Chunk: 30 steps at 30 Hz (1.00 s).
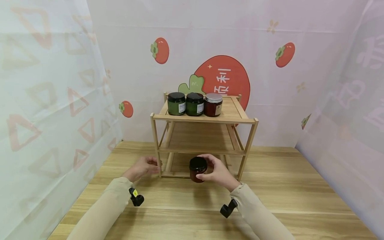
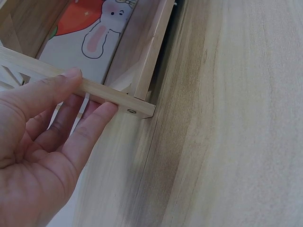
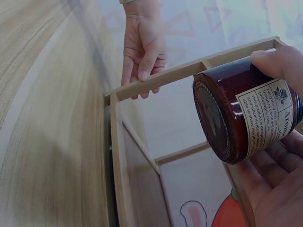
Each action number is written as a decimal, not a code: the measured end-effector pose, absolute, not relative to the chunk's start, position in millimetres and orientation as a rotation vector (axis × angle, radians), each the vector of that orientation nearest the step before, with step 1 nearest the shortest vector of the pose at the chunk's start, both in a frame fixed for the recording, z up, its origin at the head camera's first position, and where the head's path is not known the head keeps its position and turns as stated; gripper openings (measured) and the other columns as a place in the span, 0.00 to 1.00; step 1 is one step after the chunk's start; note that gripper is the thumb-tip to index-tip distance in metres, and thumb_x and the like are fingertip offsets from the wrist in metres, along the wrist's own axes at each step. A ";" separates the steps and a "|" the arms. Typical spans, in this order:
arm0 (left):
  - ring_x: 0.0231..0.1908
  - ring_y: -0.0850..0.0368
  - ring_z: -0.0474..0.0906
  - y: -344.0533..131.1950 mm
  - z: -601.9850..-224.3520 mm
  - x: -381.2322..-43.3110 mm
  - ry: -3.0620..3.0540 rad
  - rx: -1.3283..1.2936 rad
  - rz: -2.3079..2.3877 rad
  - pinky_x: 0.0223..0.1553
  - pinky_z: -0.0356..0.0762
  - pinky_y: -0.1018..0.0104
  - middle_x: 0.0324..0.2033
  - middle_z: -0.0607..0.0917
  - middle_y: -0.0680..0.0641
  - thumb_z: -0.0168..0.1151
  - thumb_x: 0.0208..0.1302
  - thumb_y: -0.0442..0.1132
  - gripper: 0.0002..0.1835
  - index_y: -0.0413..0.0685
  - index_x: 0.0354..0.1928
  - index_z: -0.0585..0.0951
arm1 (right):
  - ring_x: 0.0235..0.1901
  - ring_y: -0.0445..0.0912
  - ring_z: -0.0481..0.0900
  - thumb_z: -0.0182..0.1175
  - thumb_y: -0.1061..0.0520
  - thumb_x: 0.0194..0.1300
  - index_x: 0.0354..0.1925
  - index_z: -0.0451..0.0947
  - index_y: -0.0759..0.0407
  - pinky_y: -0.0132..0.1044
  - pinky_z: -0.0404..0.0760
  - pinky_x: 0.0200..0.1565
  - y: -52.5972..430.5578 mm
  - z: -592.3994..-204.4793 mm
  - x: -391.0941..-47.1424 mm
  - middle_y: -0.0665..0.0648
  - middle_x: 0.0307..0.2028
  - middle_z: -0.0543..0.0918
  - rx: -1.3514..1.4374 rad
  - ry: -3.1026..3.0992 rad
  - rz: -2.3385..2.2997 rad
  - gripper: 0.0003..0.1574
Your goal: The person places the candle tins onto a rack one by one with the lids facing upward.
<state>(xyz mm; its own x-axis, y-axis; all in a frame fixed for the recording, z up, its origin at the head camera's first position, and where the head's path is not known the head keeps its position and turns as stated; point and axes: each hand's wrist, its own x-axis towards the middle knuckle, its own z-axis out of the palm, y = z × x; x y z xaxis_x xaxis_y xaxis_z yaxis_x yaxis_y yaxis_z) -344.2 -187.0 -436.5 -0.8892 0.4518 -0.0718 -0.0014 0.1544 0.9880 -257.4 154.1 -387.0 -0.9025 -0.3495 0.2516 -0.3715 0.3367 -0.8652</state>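
My right hand (image 1: 220, 172) grips a dark amber glass jar (image 1: 198, 171) with a black lid, in front of the rack's lowest tier. In the right wrist view a cream label on the jar (image 3: 267, 120) faces the camera, and the thumb and fingers lie on opposite sides of the glass. My left hand (image 2: 47, 137) pinches the front left leg of the wooden shelf rack (image 2: 97, 89) near its foot, thumb on one side and fingers on the other. The head view shows this left hand (image 1: 143, 168) low beside the rack (image 1: 204, 119).
On the top tier stand two green jars (image 1: 176, 106) with black lids and an amber jar (image 1: 213, 108) with a silver lid. The middle tier (image 1: 201, 135) lies above the jar in hand. Printed fabric walls (image 1: 135, 66) enclose the wooden table (image 1: 285, 196) at back and sides.
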 end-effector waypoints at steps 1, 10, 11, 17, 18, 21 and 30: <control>0.45 0.51 0.80 -187.0 -436.4 -344.2 2.089 0.432 1.785 0.55 0.82 0.55 0.49 0.78 0.34 0.60 0.63 0.26 0.18 0.25 0.53 0.70 | 0.51 0.47 0.77 0.75 0.58 0.50 0.60 0.72 0.54 0.36 0.77 0.54 154.4 -386.6 -257.0 0.56 0.55 0.79 0.685 -2.545 1.663 0.39; 0.45 0.52 0.80 -186.7 -437.3 -345.3 2.087 0.438 1.785 0.54 0.82 0.55 0.52 0.76 0.29 0.60 0.63 0.26 0.18 0.25 0.53 0.70 | 0.52 0.49 0.78 0.76 0.58 0.49 0.60 0.72 0.55 0.30 0.77 0.54 158.1 -387.1 -258.4 0.57 0.55 0.78 0.697 -2.498 1.705 0.39; 0.45 0.53 0.80 -186.4 -437.6 -345.5 2.088 0.430 1.786 0.54 0.82 0.56 0.51 0.76 0.30 0.60 0.63 0.26 0.18 0.26 0.53 0.70 | 0.52 0.49 0.78 0.76 0.58 0.49 0.60 0.72 0.55 0.29 0.77 0.54 158.5 -387.1 -258.4 0.57 0.55 0.78 0.697 -2.496 1.713 0.40; 0.44 0.54 0.80 -185.3 -437.6 -345.3 2.095 0.411 1.782 0.53 0.82 0.57 0.51 0.76 0.32 0.60 0.63 0.26 0.18 0.27 0.53 0.70 | 0.53 0.49 0.78 0.75 0.59 0.50 0.60 0.71 0.57 0.29 0.78 0.53 161.1 -382.7 -256.7 0.59 0.56 0.78 0.698 -2.483 1.718 0.40; 0.44 0.54 0.80 -185.3 -437.5 -345.3 2.096 0.411 1.781 0.53 0.82 0.57 0.51 0.76 0.31 0.60 0.63 0.26 0.18 0.26 0.53 0.70 | 0.53 0.49 0.78 0.75 0.59 0.50 0.60 0.71 0.58 0.29 0.78 0.53 161.7 -381.5 -256.5 0.59 0.56 0.78 0.696 -2.479 1.719 0.40; 0.44 0.54 0.80 -185.8 -437.6 -345.7 2.101 0.421 1.778 0.53 0.83 0.57 0.51 0.76 0.30 0.61 0.63 0.26 0.19 0.26 0.53 0.70 | 0.52 0.47 0.78 0.75 0.60 0.50 0.60 0.72 0.58 0.28 0.78 0.53 163.8 -378.0 -256.7 0.59 0.56 0.78 0.703 -2.459 1.722 0.39; 0.43 0.55 0.80 -186.4 -437.1 -346.2 2.109 0.423 1.760 0.53 0.83 0.57 0.47 0.79 0.39 0.61 0.63 0.27 0.17 0.28 0.52 0.70 | 0.51 0.44 0.79 0.75 0.60 0.50 0.59 0.72 0.58 0.27 0.79 0.53 175.9 -363.6 -255.3 0.60 0.55 0.78 0.732 -2.415 1.686 0.39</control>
<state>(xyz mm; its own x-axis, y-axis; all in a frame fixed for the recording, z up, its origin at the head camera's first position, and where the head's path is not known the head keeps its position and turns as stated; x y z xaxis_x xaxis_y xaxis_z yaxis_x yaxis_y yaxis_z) -346.2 -186.4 -437.1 -0.8903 0.4479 -0.0825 -0.0010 0.1792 0.9838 -255.3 175.9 -363.6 -0.8784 -0.3236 0.3517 -0.4416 0.2683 -0.8561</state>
